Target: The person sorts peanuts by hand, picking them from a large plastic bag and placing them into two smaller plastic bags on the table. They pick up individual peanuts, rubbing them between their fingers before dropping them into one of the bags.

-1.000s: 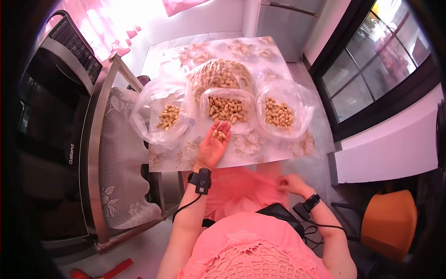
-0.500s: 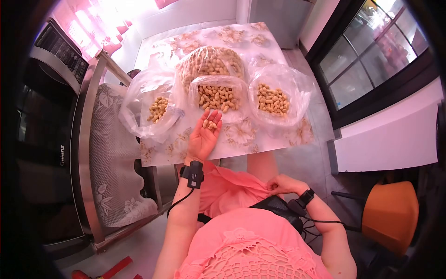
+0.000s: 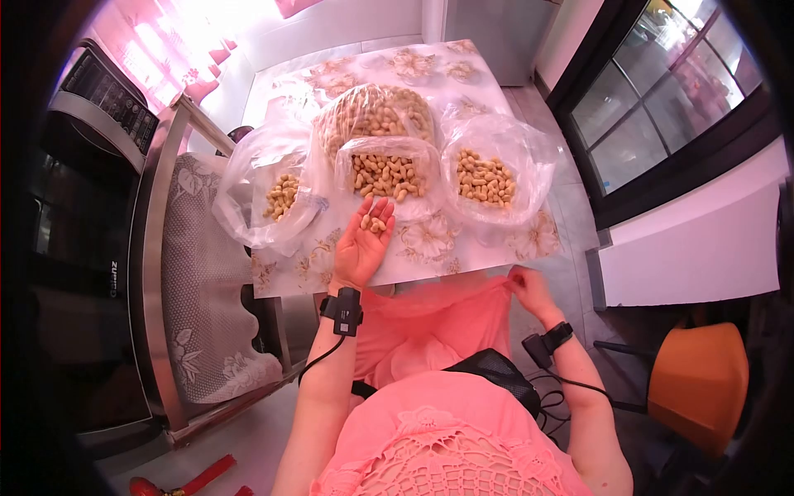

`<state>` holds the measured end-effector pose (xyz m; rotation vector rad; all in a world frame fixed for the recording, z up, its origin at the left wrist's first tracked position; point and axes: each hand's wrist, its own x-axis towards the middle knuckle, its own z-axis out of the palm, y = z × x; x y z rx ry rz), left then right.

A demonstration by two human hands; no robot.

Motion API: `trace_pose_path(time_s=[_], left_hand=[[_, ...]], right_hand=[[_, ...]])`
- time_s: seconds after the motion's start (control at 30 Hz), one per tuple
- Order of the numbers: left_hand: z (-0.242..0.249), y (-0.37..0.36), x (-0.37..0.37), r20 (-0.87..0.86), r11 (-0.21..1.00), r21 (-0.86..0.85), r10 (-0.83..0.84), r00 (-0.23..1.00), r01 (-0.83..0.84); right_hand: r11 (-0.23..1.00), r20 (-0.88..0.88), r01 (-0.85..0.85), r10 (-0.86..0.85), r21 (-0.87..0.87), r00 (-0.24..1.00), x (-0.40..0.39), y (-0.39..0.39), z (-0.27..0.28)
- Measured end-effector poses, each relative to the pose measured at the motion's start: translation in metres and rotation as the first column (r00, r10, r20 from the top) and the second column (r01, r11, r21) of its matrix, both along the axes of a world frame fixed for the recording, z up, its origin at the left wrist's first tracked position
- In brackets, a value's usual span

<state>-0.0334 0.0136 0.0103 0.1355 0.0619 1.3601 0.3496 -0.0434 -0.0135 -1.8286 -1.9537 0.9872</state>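
My left hand [image 3: 361, 248] is palm up over the front edge of the table, its fingers slightly curled around a few unshelled peanuts [image 3: 374, 224]. Just beyond the fingertips is the open mouth of the middle plastic bag [image 3: 343, 183], with a heap of peanuts [image 3: 389, 175] inside. Beside the table's front right corner, my right hand [image 3: 532, 291] pinches the hem of a pink skirt [image 3: 484, 318] and pulls the cloth out to the right. A black device is strapped to each wrist.
A clear bag with fewer peanuts [image 3: 240, 194] lies left on the flowered tablecloth [image 3: 430, 236], another bag of peanuts [image 3: 533, 194] right. A microwave [image 3: 83, 273] and metal rack [image 3: 149, 331] flank the left side. An orange chair [image 3: 695, 384] stands right, near a glass door [image 3: 645, 124].
My right hand has moved up and outward from my lap, stretching the skirt cloth to the right. The left hand and its peanuts stay almost in place.
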Motion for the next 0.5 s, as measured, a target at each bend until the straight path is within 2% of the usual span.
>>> trace_pose_path(time_s=[0.03,0.1,0.23,0.3,0.37,0.43,0.5], left_hand=[[0.000,0.000,0.000,-0.001,1.000,0.001,0.001,1.000,-0.001],[0.002,-0.001,0.001,-0.009,1.000,-0.019,0.013,1.000,-0.013],[-0.001,0.001,-0.001,0.018,1.000,-0.024,0.016,1.000,-0.015],[0.001,0.004,-0.003,0.158,0.998,-0.055,0.010,0.987,-0.001],[0.008,0.004,-0.004,0.173,0.998,-0.063,0.008,0.985,0.003],[0.022,0.004,-0.006,0.191,0.998,-0.068,0.007,0.982,0.006],[0.037,0.001,-0.008,0.187,0.999,-0.050,0.004,0.982,0.006]], right_hand=[[1.000,-0.001,-0.001,0.001,0.001,1.000,0.000,0.003,0.003],[0.994,-0.119,-0.081,0.090,0.078,0.989,-0.005,0.004,0.019],[0.982,-0.180,-0.184,0.187,0.033,0.966,-0.052,-0.002,0.026],[0.824,-0.079,-0.466,0.514,0.321,0.854,-0.087,-0.002,0.013],[0.800,-0.042,-0.557,0.579,0.224,0.814,-0.130,-0.004,0.013],[0.705,-0.037,-0.708,0.707,-0.029,0.706,-0.167,0.000,-0.025],[0.679,-0.087,-0.733,0.729,-0.038,0.679,-0.203,0.002,-0.051]])
